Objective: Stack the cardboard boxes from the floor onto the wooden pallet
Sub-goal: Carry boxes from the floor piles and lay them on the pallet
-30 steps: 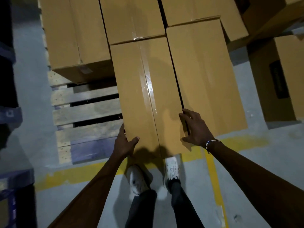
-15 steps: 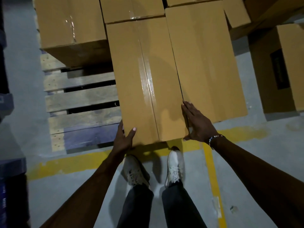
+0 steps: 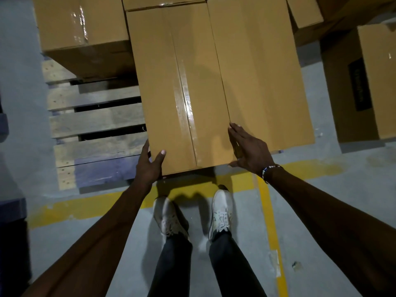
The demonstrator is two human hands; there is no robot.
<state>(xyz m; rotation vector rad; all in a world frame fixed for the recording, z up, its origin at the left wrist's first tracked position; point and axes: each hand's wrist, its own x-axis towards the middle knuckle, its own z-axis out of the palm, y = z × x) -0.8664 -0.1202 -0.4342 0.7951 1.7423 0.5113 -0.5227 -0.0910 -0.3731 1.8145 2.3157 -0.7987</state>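
Observation:
A long taped cardboard box point(image 3: 171, 86) lies on the wooden pallet point(image 3: 96, 121), its near end just past the pallet's front edge. My left hand point(image 3: 150, 166) grips its near left corner, thumb on top and fingers down the side. My right hand point(image 3: 248, 146) lies flat with straight fingers on the near right corner, along the seam with a second long box point(image 3: 263, 71) that sits flush to the right. A lower box point(image 3: 83, 33) stands on the pallet at the back left.
More cardboard boxes stand on the floor at the right point(image 3: 370, 82) and upper right point(image 3: 308, 11). A yellow floor line point(image 3: 85, 206) runs in front of the pallet. My feet in white shoes point(image 3: 220, 211) stand just before it. Bare slats show at the pallet's left.
The taped box has slid away from me, farther onto the pallet, with both hands following at its near corners. The view has shifted forward slightly.

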